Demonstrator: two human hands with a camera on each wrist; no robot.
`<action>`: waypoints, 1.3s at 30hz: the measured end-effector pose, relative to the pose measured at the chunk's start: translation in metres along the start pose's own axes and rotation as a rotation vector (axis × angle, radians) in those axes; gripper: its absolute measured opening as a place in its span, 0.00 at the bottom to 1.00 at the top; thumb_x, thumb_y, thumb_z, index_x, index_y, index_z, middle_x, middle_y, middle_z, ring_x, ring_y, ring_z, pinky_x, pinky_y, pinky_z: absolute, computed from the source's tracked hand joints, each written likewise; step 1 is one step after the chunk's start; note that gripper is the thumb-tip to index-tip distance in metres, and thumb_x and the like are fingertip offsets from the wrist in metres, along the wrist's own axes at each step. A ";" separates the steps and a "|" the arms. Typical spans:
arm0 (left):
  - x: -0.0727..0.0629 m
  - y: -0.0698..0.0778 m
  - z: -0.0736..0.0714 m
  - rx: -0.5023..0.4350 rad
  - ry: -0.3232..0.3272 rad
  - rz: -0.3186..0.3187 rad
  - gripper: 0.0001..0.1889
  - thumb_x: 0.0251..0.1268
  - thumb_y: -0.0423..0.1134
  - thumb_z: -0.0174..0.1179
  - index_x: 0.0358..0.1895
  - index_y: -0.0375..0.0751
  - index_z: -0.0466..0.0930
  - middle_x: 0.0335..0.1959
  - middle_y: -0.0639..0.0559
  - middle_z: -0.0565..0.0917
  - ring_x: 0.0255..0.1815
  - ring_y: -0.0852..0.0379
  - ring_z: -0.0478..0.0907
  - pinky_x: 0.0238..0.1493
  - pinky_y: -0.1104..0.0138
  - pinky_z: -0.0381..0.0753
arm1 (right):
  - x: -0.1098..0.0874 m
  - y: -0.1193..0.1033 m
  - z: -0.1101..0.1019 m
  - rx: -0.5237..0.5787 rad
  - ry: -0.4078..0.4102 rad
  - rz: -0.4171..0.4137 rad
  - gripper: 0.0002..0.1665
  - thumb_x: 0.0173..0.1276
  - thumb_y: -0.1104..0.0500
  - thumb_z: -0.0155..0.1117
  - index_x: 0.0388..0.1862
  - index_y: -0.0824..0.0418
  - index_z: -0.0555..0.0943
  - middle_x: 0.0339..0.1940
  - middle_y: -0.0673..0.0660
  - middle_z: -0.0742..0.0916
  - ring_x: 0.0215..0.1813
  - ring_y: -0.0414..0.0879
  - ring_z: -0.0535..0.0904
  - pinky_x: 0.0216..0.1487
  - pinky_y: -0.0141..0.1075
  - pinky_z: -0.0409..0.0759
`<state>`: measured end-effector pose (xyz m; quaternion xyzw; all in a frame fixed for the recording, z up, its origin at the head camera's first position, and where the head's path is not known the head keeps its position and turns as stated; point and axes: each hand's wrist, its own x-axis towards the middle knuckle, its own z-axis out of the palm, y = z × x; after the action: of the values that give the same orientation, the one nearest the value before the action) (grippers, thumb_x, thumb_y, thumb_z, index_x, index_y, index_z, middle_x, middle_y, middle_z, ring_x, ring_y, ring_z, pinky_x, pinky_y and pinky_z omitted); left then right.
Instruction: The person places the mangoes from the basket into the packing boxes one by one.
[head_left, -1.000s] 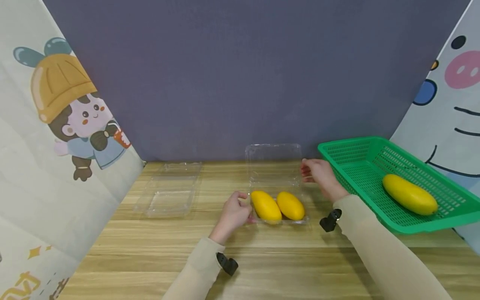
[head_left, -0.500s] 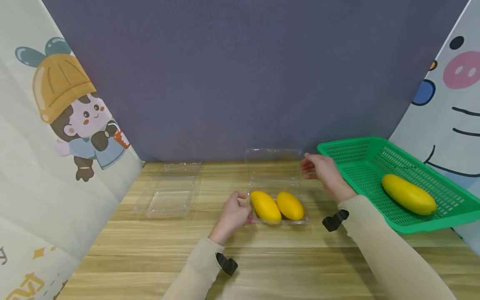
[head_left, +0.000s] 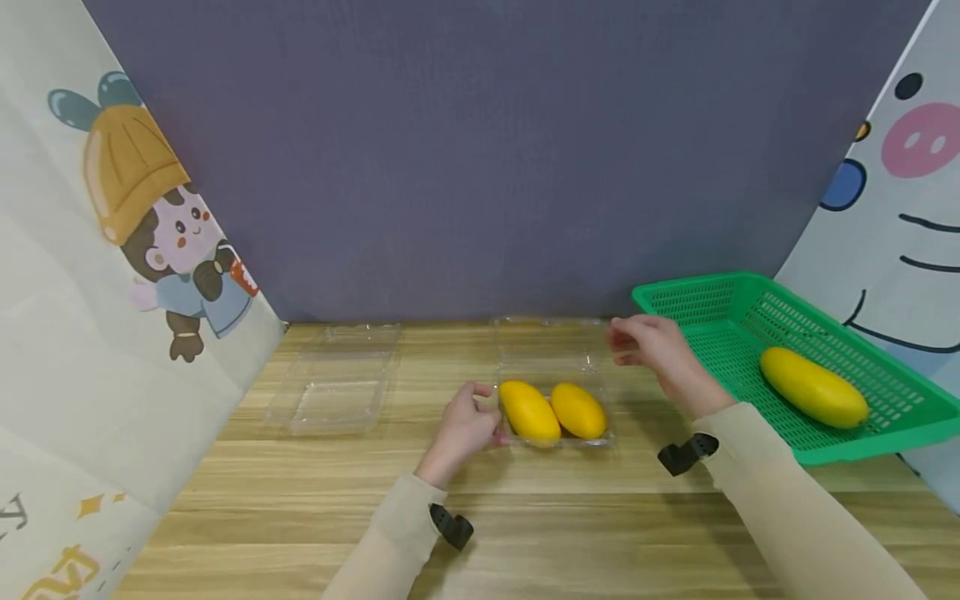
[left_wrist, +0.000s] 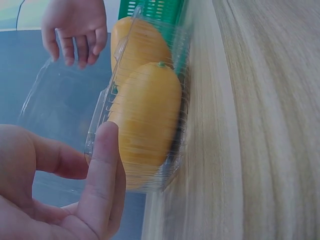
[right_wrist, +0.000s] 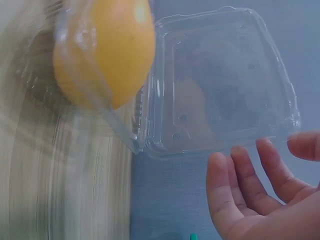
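Left hand (head_left: 467,427) at left side of clear clamshell box (head_left: 597,442); thumb and finger bent, pinching box's rim. Right hand (head_left: 651,350) beside right edge of raised clear lid (right_wrist: 230,90); fingers loosely curved, parted from thumb, gripping nothing; cannot tell whether fingertips touch lid. Two yellow mangoes (head_left: 530,412) side by side in box base, on wooden table (head_left: 562,533). Second clear clamshell box (head_left: 337,404), lidded part open, well left. Green basket (head_left: 888,442) at right, with longer yellow fruit (head_left: 813,387) inside.
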<state>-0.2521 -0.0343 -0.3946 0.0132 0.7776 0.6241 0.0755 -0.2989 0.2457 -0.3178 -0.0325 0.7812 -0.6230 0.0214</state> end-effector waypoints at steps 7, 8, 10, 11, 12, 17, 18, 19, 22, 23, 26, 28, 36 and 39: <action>0.003 -0.002 0.000 -0.021 0.001 -0.008 0.23 0.57 0.26 0.52 0.58 0.30 0.64 0.33 0.35 0.74 0.25 0.44 0.81 0.30 0.58 0.84 | -0.012 0.001 0.000 -0.090 -0.032 -0.010 0.22 0.72 0.51 0.52 0.48 0.72 0.74 0.39 0.60 0.80 0.42 0.51 0.78 0.48 0.48 0.80; 0.003 -0.002 -0.001 -0.030 0.002 -0.013 0.23 0.57 0.26 0.52 0.58 0.30 0.64 0.34 0.35 0.74 0.25 0.44 0.81 0.30 0.58 0.84 | -0.013 0.002 0.000 -0.097 -0.038 -0.009 0.22 0.72 0.52 0.51 0.48 0.71 0.74 0.39 0.59 0.80 0.43 0.52 0.78 0.48 0.48 0.80; 0.003 -0.002 -0.001 -0.041 0.004 -0.020 0.23 0.57 0.26 0.52 0.58 0.30 0.64 0.34 0.34 0.74 0.25 0.44 0.81 0.30 0.58 0.84 | -0.017 0.003 0.001 -0.107 -0.048 -0.005 0.21 0.72 0.52 0.51 0.48 0.72 0.74 0.40 0.60 0.80 0.43 0.53 0.78 0.47 0.48 0.81; 0.003 -0.002 -0.001 -0.047 0.004 -0.020 0.23 0.56 0.26 0.52 0.58 0.30 0.64 0.34 0.33 0.74 0.25 0.43 0.81 0.30 0.58 0.84 | -0.018 0.003 0.001 -0.114 -0.051 -0.008 0.21 0.72 0.53 0.51 0.49 0.72 0.73 0.41 0.60 0.79 0.43 0.53 0.78 0.46 0.48 0.81; 0.003 -0.002 -0.002 -0.051 0.005 -0.024 0.23 0.56 0.26 0.52 0.58 0.29 0.64 0.35 0.32 0.74 0.25 0.44 0.81 0.30 0.58 0.84 | -0.020 0.004 0.001 -0.117 -0.053 -0.006 0.21 0.72 0.53 0.51 0.49 0.72 0.73 0.41 0.61 0.79 0.43 0.54 0.78 0.46 0.47 0.81; 0.002 0.000 -0.003 -0.066 0.004 -0.038 0.22 0.56 0.26 0.50 0.57 0.30 0.65 0.37 0.28 0.74 0.23 0.46 0.80 0.30 0.56 0.84 | -0.028 0.009 0.002 -0.168 -0.082 -0.001 0.23 0.73 0.53 0.50 0.52 0.73 0.72 0.44 0.64 0.78 0.43 0.55 0.78 0.46 0.47 0.81; 0.002 0.000 -0.004 -0.072 0.005 -0.040 0.22 0.56 0.25 0.49 0.57 0.29 0.65 0.37 0.29 0.74 0.23 0.46 0.80 0.30 0.56 0.84 | -0.030 0.010 0.002 -0.174 -0.088 0.001 0.23 0.73 0.53 0.50 0.52 0.73 0.72 0.45 0.64 0.78 0.44 0.55 0.78 0.46 0.47 0.81; 0.001 0.000 -0.004 -0.081 0.005 -0.042 0.21 0.57 0.26 0.48 0.57 0.29 0.65 0.37 0.29 0.74 0.23 0.46 0.80 0.30 0.56 0.84 | -0.031 0.012 0.002 -0.182 -0.094 0.001 0.23 0.73 0.53 0.50 0.53 0.73 0.72 0.46 0.64 0.78 0.44 0.54 0.78 0.46 0.47 0.81; 0.001 0.000 -0.004 -0.104 0.006 -0.047 0.20 0.58 0.27 0.45 0.56 0.28 0.66 0.35 0.29 0.75 0.22 0.47 0.79 0.30 0.56 0.84 | -0.036 0.016 0.004 -0.187 -0.103 0.006 0.23 0.72 0.55 0.50 0.54 0.74 0.71 0.48 0.67 0.78 0.44 0.53 0.78 0.46 0.48 0.81; 0.001 0.000 -0.005 -0.114 0.005 -0.048 0.20 0.59 0.28 0.44 0.56 0.28 0.65 0.35 0.29 0.75 0.22 0.48 0.79 0.30 0.56 0.84 | -0.037 0.018 0.005 -0.185 -0.103 0.010 0.23 0.72 0.55 0.51 0.54 0.74 0.71 0.48 0.67 0.78 0.44 0.53 0.78 0.45 0.48 0.81; 0.002 0.000 -0.006 -0.139 -0.004 -0.058 0.19 0.66 0.33 0.41 0.57 0.27 0.65 0.33 0.31 0.76 0.22 0.49 0.78 0.29 0.56 0.84 | -0.040 0.023 0.007 -0.191 -0.102 0.016 0.22 0.70 0.57 0.53 0.54 0.74 0.71 0.48 0.69 0.79 0.43 0.55 0.78 0.44 0.47 0.82; 0.002 0.001 -0.007 -0.157 -0.014 -0.064 0.19 0.70 0.36 0.39 0.58 0.27 0.65 0.32 0.33 0.76 0.22 0.50 0.78 0.29 0.56 0.84 | -0.042 0.026 0.008 -0.197 -0.101 0.017 0.22 0.69 0.58 0.54 0.54 0.74 0.71 0.47 0.68 0.79 0.44 0.56 0.77 0.43 0.46 0.82; 0.002 0.006 -0.008 -0.204 -0.033 -0.085 0.21 0.73 0.42 0.37 0.58 0.28 0.64 0.28 0.40 0.74 0.21 0.50 0.76 0.31 0.52 0.84 | -0.048 0.038 0.010 -0.227 -0.102 0.025 0.23 0.68 0.59 0.54 0.56 0.72 0.70 0.48 0.67 0.79 0.43 0.55 0.77 0.41 0.44 0.82; 0.003 0.006 -0.008 -0.205 -0.024 -0.096 0.22 0.72 0.44 0.42 0.57 0.28 0.65 0.29 0.38 0.75 0.21 0.50 0.76 0.31 0.53 0.84 | -0.049 0.043 0.011 -0.233 -0.097 0.014 0.22 0.67 0.59 0.54 0.56 0.71 0.70 0.49 0.67 0.78 0.43 0.54 0.77 0.40 0.43 0.82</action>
<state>-0.2565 -0.0400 -0.3871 -0.0243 0.7083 0.6960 0.1154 -0.2498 0.2487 -0.3626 -0.0592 0.8465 -0.5257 0.0597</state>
